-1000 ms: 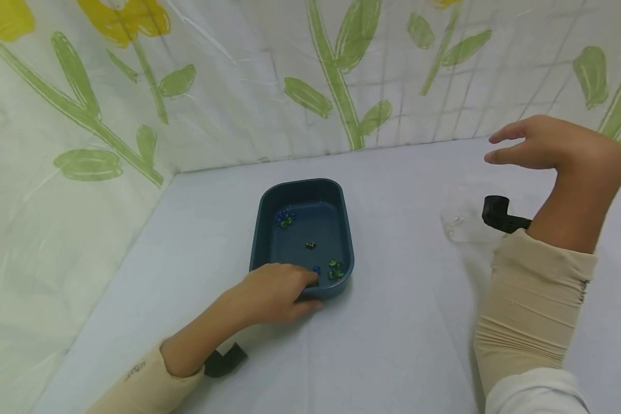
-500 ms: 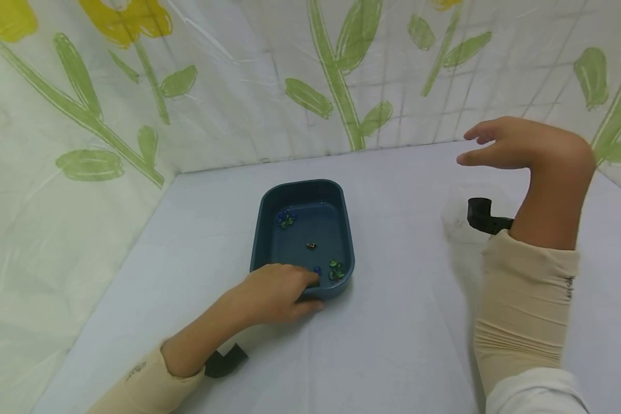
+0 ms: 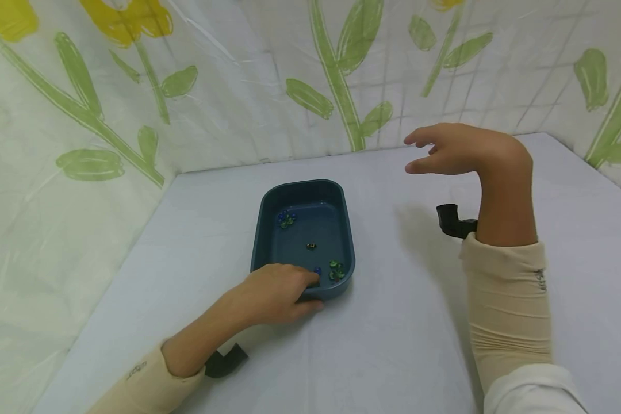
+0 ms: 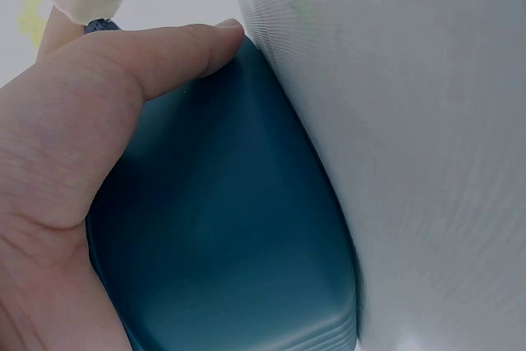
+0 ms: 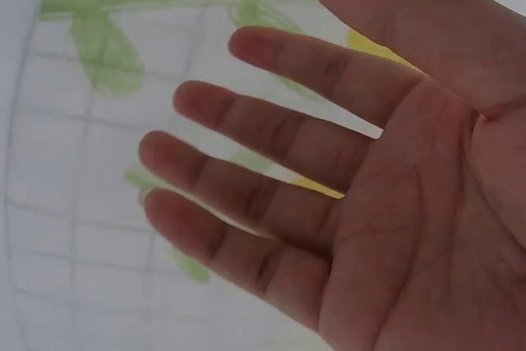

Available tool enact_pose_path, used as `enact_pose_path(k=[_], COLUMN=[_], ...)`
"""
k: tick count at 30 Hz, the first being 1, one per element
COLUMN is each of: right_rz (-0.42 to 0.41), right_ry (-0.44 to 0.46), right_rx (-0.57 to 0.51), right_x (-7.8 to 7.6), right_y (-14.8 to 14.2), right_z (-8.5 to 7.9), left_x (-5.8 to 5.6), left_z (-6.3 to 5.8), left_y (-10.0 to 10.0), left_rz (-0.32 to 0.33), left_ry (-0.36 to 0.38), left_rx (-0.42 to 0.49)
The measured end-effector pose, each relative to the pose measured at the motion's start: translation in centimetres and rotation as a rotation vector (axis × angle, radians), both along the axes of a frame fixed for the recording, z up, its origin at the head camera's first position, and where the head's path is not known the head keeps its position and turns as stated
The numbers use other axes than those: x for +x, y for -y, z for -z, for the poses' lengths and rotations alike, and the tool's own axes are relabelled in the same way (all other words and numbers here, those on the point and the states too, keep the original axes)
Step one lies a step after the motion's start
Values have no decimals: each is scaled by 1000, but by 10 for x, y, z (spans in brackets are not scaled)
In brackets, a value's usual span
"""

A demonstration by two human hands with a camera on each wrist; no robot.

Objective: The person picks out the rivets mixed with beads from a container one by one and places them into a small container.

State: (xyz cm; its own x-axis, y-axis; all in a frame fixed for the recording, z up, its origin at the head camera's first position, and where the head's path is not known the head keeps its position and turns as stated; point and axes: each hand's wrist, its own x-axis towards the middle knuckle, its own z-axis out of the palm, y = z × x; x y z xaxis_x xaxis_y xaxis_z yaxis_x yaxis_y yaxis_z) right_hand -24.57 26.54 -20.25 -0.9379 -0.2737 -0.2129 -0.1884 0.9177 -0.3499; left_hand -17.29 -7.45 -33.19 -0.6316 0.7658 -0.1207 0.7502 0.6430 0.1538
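Note:
A deep blue rectangular tub stands on the table. My left hand grips its near wall, thumb outside and fingers over the rim; in the left wrist view the thumb presses the outer wall. In the tub lie a blue and green marble cluster at the far left, a small brownish marble in the middle, a blue marble by my left fingertips, and a green cluster at the near right. Raised right of the tub, my right hand holds nothing; its palm shows with fingers extended.
A white cloth covers the table. Behind it hangs a pale curtain with painted flowers. Black camera mounts stick out from the right wrist and the left wrist.
My right hand has moved left, towards the tub. A faint clear thing seen earlier beside the right forearm no longer shows. My left hand and the tub have stayed put.

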Motion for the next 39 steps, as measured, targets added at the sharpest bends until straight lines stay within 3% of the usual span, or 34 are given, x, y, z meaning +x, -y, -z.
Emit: enact_pose_path(k=[11, 22, 28, 39], right_rz=[-234, -449, -519, -547], right_ry=[-145, -134, -107, -33], right_rx=[-2, 37, 93, 134], right_x=[-8, -14, -18, -22], right_y=[66, 122, 143, 171], right_z=[14, 44, 65, 97], left_x=[-1, -3, -2, -3], left_z=[2, 2, 2, 0], left_y=[1, 0, 2, 4], left_rz=[6, 15, 28, 41], left_ry=[7, 12, 17, 10], left_rx=[0, -5, 5, 33])
